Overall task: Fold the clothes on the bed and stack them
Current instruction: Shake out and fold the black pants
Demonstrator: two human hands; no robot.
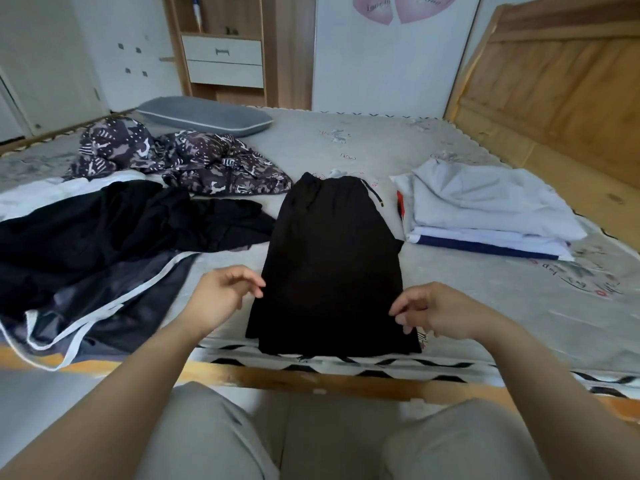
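The fingers of the left hand (221,292) are loosely curled, with the tips at the left edge of the black garment (332,268). I cannot tell if they pinch the cloth or only touch it. The fingers of the right hand (429,310) are also half curled at the right edge of the same garment, and a real pinch is again not clear.

The black garment lies flat on the bed (363,140), already folded narrow, with its waistband at the far end and its near end close to the edge of the mattress.

The risk, I think, is this near edge. If the near end is lifted for the next fold with a weak hold, the cloth may slide off the mattress toward the wooden frame (242,375). An uneven lift may also open the side folds.

On the right, well apart from the garment, sits the folded stack (485,216) of pale clothes. The strip of bed between them is free, so a move to the right has room. On the left, the loose dark clothes (104,230) lie near, and a sleeve could be dragged along. The patterned garment (194,161) and the grey pillow (204,116) are far and do not disturb.
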